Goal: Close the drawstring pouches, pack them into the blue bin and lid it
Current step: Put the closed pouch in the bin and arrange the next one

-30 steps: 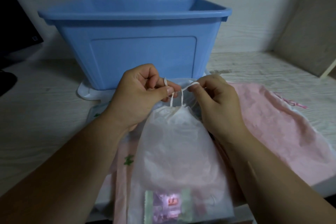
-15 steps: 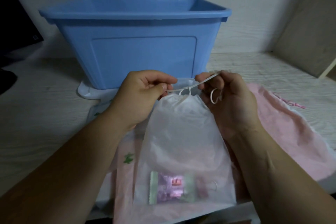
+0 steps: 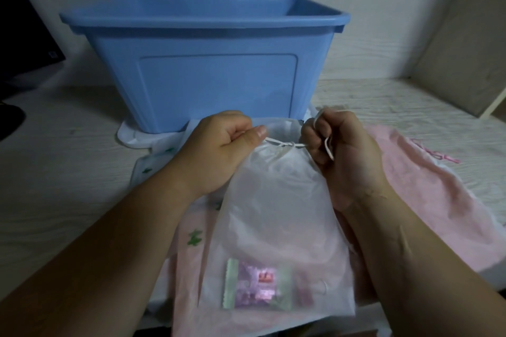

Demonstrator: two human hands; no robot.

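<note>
Pale wood-grain tabletop (image 3: 68, 172) runs from the near edge back to the wall. Closest to the camera lies a translucent white drawstring pouch (image 3: 276, 213), with a small pink-and-green sachet (image 3: 257, 287) showing through its bottom end. It rests on a pink pouch with green prints (image 3: 186, 262), and a second pink pouch (image 3: 427, 200) spreads out to the right, touching the pile.

At the white pouch's far end the neck is gathered tight, and a white cord (image 3: 284, 144) stretches taut across it between the two hands. The left hand (image 3: 219, 153) pinches one end of the cord between thumb and curled forefinger. The right hand (image 3: 347, 156) has its fingers curled round the other end, with a loop of cord lying against the palm.

Just beyond the hands stands the blue bin (image 3: 216, 82), open-topped, its inside hidden from this angle. It sits on a white lid (image 3: 131, 137), whose rounded corner sticks out at the left. Farther back, a dark screen (image 3: 24, 35) stands at the left and a beige board (image 3: 465, 49) leans at the right.
</note>
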